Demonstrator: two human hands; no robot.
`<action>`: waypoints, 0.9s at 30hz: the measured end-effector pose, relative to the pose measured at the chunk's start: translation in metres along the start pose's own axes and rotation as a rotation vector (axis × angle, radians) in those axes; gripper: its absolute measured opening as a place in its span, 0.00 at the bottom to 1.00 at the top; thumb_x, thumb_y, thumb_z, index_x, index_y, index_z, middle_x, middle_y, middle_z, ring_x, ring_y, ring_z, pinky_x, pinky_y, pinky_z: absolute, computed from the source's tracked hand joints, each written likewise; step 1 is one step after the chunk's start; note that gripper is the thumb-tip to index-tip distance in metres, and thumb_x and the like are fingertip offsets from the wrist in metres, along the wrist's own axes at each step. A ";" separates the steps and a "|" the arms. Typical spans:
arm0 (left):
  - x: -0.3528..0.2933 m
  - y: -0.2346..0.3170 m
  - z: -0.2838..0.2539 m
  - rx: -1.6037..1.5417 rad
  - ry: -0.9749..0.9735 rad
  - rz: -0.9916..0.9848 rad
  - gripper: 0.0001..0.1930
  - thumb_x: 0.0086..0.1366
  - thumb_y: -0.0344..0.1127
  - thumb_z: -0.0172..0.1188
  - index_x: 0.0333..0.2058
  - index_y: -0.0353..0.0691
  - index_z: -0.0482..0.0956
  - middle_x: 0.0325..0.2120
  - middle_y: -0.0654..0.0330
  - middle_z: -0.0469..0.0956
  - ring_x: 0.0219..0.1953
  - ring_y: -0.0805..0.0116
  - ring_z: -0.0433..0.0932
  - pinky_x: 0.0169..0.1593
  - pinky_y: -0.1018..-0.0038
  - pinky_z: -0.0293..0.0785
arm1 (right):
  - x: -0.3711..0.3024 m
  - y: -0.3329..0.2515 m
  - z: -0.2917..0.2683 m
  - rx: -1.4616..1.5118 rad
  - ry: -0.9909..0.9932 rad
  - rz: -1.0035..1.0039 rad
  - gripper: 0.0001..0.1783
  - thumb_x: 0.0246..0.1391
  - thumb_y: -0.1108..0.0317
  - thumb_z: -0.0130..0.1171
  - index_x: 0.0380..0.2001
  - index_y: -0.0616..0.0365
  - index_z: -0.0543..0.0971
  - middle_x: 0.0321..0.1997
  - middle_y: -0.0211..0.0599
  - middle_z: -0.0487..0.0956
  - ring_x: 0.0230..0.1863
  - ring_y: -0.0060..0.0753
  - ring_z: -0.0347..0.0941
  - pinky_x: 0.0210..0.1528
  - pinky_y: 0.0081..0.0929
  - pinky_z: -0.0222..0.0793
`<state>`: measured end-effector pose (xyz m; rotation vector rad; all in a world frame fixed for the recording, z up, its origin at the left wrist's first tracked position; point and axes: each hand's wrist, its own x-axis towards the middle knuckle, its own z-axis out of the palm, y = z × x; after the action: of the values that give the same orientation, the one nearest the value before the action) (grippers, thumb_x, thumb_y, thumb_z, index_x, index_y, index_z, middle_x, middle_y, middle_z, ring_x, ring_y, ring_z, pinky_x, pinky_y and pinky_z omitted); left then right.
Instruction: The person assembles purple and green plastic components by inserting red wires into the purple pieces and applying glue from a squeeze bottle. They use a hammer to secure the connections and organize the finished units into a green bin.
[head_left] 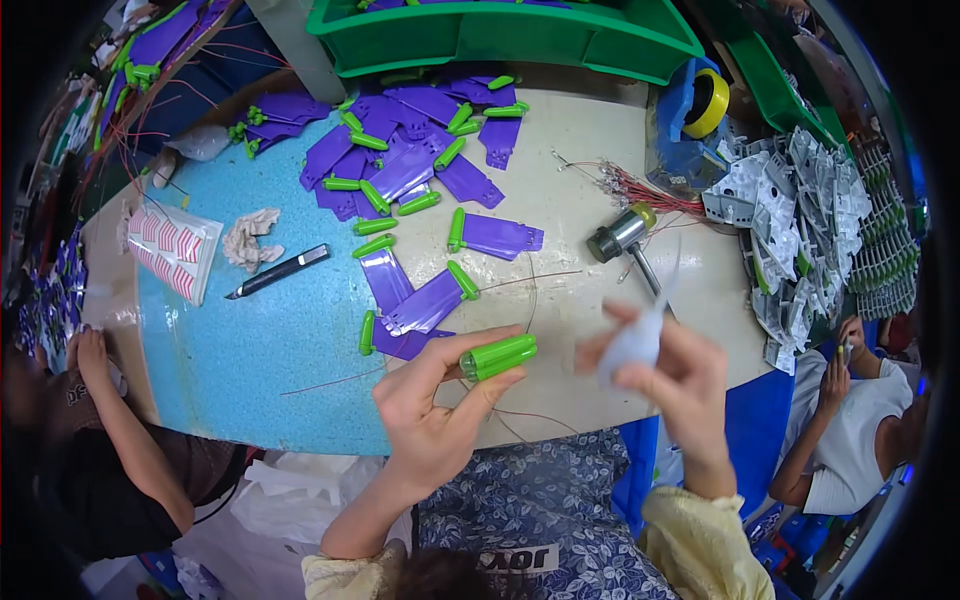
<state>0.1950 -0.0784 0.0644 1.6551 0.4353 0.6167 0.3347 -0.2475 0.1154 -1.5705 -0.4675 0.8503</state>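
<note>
Between the thumb and fingers of my left hand (430,410) lies a bright green rounded plastic piece (500,357), held sideways above the table's near edge. Thin wires show close behind and below it; where they attach I cannot tell. My right hand (695,385), slightly blurred, grips a small whitish squeeze bottle (637,345) whose thin nozzle points up and away. A gap separates the bottle from the green piece. Just beyond my left hand lie purple flat parts with green ends (425,305). A hammer (620,235) rests beyond my right hand.
A heap of purple parts (400,160) lies below a green bin (500,50). Red wires (650,190), a tape dispenser (690,145) and grey plastic parts (790,210) stand right. Left are a craft knife (280,270), crumpled tissue (250,240) and a striped packet (175,250). People sit at both sides.
</note>
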 end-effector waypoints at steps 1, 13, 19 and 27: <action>0.002 0.000 0.000 0.009 -0.010 0.009 0.15 0.56 0.24 0.69 0.43 0.29 0.80 0.36 0.54 0.84 0.36 0.70 0.84 0.40 0.76 0.80 | -0.015 0.002 0.003 0.005 0.029 0.026 0.27 0.53 0.70 0.66 0.53 0.73 0.73 0.39 0.49 0.83 0.40 0.38 0.82 0.46 0.32 0.77; 0.007 0.014 0.002 0.180 -0.049 0.088 0.18 0.52 0.25 0.72 0.43 0.30 0.80 0.36 0.51 0.84 0.35 0.63 0.84 0.38 0.74 0.79 | -0.047 0.033 -0.003 -0.493 0.265 -0.611 0.30 0.40 0.52 0.77 0.35 0.69 0.80 0.24 0.44 0.82 0.15 0.26 0.69 0.16 0.23 0.60; 0.006 0.018 0.002 0.233 -0.078 0.120 0.18 0.51 0.23 0.71 0.42 0.29 0.80 0.37 0.51 0.84 0.37 0.61 0.84 0.40 0.73 0.79 | -0.049 0.025 0.001 -0.531 0.241 -0.565 0.27 0.39 0.55 0.77 0.33 0.68 0.81 0.24 0.43 0.82 0.15 0.28 0.70 0.16 0.24 0.62; 0.004 0.020 0.001 0.254 -0.104 0.119 0.18 0.51 0.21 0.70 0.43 0.29 0.80 0.39 0.51 0.84 0.39 0.65 0.84 0.43 0.75 0.78 | -0.050 0.022 0.001 -0.545 0.244 -0.538 0.26 0.37 0.56 0.77 0.33 0.68 0.81 0.26 0.44 0.83 0.17 0.32 0.74 0.21 0.25 0.68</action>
<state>0.1981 -0.0800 0.0845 1.9567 0.3520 0.5771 0.2981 -0.2869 0.1072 -1.8783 -0.9429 0.1117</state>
